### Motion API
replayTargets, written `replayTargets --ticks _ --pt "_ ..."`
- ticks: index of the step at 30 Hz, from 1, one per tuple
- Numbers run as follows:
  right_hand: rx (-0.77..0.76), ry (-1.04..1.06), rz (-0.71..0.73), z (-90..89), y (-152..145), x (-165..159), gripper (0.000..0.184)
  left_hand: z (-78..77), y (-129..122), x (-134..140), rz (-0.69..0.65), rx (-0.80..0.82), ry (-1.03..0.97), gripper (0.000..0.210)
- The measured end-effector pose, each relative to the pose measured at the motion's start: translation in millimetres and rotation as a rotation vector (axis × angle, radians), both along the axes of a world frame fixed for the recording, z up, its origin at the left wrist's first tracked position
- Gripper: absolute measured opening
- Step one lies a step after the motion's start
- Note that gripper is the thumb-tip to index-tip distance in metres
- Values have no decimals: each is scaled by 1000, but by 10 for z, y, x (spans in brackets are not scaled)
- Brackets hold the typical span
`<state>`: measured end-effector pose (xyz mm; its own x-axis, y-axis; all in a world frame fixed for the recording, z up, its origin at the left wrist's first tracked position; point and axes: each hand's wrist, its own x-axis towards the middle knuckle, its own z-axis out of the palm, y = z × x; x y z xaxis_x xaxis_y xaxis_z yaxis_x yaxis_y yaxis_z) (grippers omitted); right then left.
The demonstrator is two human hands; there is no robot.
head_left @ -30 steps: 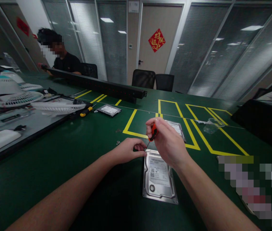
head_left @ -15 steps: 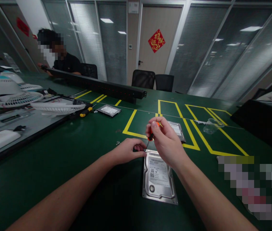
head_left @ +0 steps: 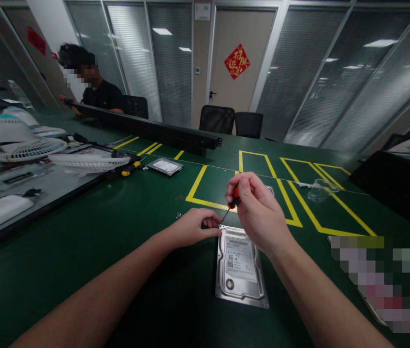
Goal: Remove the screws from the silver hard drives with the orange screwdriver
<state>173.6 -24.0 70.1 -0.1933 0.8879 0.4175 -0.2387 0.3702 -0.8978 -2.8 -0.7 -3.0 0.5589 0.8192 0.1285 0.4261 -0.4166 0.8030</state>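
A silver hard drive (head_left: 241, 270) with a white label lies flat on the green table in front of me. My left hand (head_left: 199, 226) has its thumb on the drive's far left corner and its curled fingers just beyond it. Closed around the orange-and-black handle of a screwdriver (head_left: 234, 197), my right hand (head_left: 257, 205) hovers over the drive's far end. The thin shaft slants down and left, its tip at that corner beside my left fingertips. Whether the tip sits on a screw is too small to tell. Small metal screws (head_left: 179, 216) lie left of my left hand.
A second hard drive (head_left: 165, 166) lies farther back, near a yellow-and-black screwdriver (head_left: 131, 168). Another drive (head_left: 270, 190) is mostly behind my right hand. White fan parts (head_left: 27, 147) crowd the left. Across the table sits a person (head_left: 101, 96) by a long black bar (head_left: 147, 126). A clear plastic cup (head_left: 319, 192) lies right.
My right hand has shifted slightly right and up, tilting the screwdriver further over while its tip stays near the corner. My left hand and the drive have barely moved.
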Motion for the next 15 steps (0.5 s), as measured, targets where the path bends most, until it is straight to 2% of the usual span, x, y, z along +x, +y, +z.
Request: replayTargets --ticks 3,6,8,9,11,13,15 --pt "75 -19 -71 228 -90 86 23 76 43 -97 66 86 9 26" --pt "187 -109 -206 492 -243 245 23 198 132 -345 251 251 95 24" --pt "237 -232 -291 579 -359 384 24 258 202 -557 360 329 247 22" --pt "274 -329 -340 572 -415 458 23 275 234 -658 381 354 346 21" --pt "365 -583 -436 450 -510 607 18 281 279 -820 410 340 475 20" --pt "467 -861 -478 210 -578 750 10 266 293 -908 404 274 542 19" --pt "555 -1015 -471 -70 -620 876 4 249 281 -927 372 205 565 20"
